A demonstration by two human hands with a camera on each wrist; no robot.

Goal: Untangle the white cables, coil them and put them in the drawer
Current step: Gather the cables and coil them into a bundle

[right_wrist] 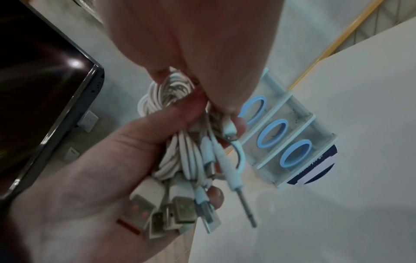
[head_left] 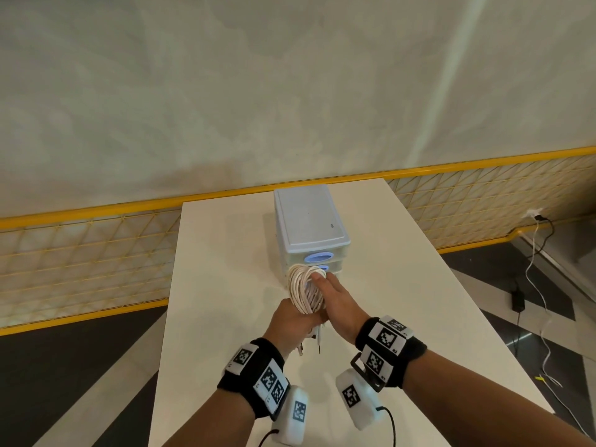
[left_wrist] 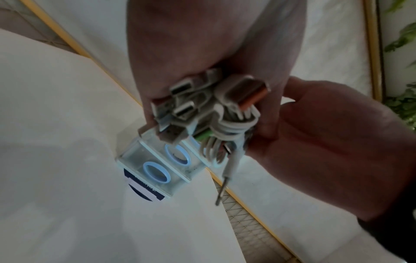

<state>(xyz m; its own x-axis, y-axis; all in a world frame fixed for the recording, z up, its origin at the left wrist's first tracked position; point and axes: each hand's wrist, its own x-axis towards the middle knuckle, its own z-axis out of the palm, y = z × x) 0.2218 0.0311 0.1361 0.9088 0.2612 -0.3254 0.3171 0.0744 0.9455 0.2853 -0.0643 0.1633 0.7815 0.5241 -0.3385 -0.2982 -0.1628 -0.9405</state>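
A coil of white cables [head_left: 303, 290] is held upright between both hands, just in front of the drawer unit [head_left: 309, 221]. My left hand [head_left: 290, 321] grips the coil's lower end, where several USB plugs [right_wrist: 168, 211] and a jack plug [right_wrist: 244, 206] stick out. My right hand [head_left: 335, 298] holds the upper loops, its thumb pressed on the coil's near side and its fingers behind it. The unit has three stacked clear drawers with blue ring handles [right_wrist: 272, 133], and all of them look closed. The coil hides part of the lower drawers in the head view.
The white table [head_left: 225, 253] carries only the drawer unit, which stands on a dark round sticker [right_wrist: 315, 170]. A yellow mesh fence [head_left: 80, 253] runs behind the table. Loose cords and an adapter [head_left: 519, 301] lie on the floor to the right.
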